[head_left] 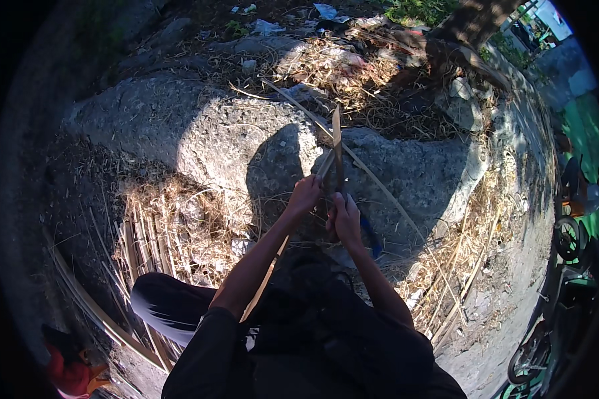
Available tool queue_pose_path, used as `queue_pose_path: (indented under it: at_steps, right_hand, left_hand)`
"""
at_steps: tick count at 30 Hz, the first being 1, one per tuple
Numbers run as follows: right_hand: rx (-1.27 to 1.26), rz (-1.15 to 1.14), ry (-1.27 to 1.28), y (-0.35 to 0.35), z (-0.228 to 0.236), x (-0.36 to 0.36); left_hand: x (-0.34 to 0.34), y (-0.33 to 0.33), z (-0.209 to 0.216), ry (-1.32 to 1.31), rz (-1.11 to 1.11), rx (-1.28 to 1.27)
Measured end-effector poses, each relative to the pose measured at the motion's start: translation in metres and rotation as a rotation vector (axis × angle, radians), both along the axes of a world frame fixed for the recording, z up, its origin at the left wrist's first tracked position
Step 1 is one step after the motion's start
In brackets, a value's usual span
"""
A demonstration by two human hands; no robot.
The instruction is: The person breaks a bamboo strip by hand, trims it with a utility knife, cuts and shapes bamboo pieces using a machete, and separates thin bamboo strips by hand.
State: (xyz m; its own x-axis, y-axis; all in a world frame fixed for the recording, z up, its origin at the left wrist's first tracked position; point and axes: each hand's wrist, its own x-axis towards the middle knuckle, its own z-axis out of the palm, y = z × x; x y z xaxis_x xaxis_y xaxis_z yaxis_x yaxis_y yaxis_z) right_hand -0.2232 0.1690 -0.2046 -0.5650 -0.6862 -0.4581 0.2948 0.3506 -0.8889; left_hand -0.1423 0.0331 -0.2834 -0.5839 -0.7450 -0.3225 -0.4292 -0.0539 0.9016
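My left hand (305, 194) is closed around a narrow, pale bamboo strip (266, 278). Its upper end shows just past my fingers, and its lower part runs down beside my left forearm toward my lap. Close by on the right, my right hand (345, 221) grips a long knife (337, 143), its blade pointing up and away from me. Strip and blade lie side by side; whether they touch I cannot tell. The knife's handle is mostly hidden in my fist.
A long pale strip (386, 191) lies slanting across the grey rock (223, 136) ahead. Cut strips (146, 246) and shavings (203, 249) cover the ground at left. More strips (469, 279) lie at right. A tree trunk (476, 26) stands far right; bicycles (567, 238) are at the right edge.
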Motion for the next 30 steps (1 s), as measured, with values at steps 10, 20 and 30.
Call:
queue_pose_path:
  at_steps: [10,20,30]
  right_hand:
    - [-0.024,-0.007,-0.066,-0.001,0.006,0.001]
    - [-0.009,0.001,-0.050,-0.003,0.008,-0.007]
    - [0.166,0.179,0.335,-0.018,0.054,-0.006]
  left_hand:
    - [-0.001,0.000,0.003,0.001,0.002,0.020]
    - [0.016,0.005,0.050,-0.011,-0.056,0.367]
    - [0.047,0.021,0.053,0.163,-0.020,0.535]
